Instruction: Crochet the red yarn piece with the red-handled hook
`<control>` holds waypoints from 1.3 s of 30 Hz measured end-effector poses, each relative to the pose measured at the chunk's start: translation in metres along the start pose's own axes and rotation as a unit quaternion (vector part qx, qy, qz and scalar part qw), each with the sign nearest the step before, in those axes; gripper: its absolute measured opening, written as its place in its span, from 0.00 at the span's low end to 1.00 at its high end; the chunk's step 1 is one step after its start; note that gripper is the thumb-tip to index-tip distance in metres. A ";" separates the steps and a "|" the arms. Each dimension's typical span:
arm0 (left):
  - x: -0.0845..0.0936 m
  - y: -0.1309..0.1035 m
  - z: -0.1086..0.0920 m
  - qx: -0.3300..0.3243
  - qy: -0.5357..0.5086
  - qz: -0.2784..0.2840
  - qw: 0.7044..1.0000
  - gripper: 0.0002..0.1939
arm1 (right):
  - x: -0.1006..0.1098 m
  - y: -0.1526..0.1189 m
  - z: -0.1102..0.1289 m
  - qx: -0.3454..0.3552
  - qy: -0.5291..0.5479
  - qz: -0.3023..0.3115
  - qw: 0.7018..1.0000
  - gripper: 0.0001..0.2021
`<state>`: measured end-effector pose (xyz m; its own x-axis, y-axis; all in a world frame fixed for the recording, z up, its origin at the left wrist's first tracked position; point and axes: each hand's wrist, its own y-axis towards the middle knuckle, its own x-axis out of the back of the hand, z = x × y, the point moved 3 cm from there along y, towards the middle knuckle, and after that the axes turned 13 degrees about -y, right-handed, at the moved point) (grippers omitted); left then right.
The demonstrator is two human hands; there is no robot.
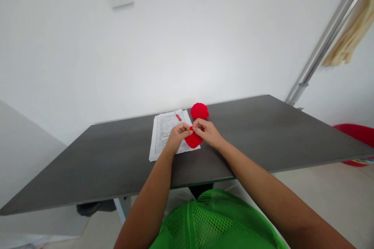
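Observation:
My left hand [176, 136] and my right hand [208, 133] meet above the front part of the paper, fingers pinched together. Between them hangs a flat red piece of yarn work [193, 141], gripped at its upper edge by both hands. A small yellow item [187, 129] shows at my left fingertips; it is too small to tell what it is. Just behind my right hand sits a ball of red yarn [200, 111]. Under and left of my hands lies a printed paper sheet [163, 130], with a small red strip [178, 117] on its upper part.
The dark grey table [248, 132] reaches to the white wall. A metal pole [318, 54] rises at the right, with cream-coloured cloth [352, 33] hanging by it. A red basin [358, 134] is beyond the right edge. A black bag-like item [96, 207] lies below the table.

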<state>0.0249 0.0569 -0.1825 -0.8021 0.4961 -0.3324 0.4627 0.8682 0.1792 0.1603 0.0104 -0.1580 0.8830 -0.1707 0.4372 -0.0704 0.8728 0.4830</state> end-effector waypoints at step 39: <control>-0.008 -0.003 -0.016 -0.100 -0.073 -0.039 0.992 0.09 | 0.002 -0.002 0.002 0.026 -0.004 -0.032 0.999 0.04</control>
<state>0.0238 0.0504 -0.1656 -0.7627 0.4331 -0.4804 0.3055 0.8958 0.3227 0.1612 0.0076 -0.1562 0.8832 -0.2284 0.4097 -0.0388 0.8349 0.5490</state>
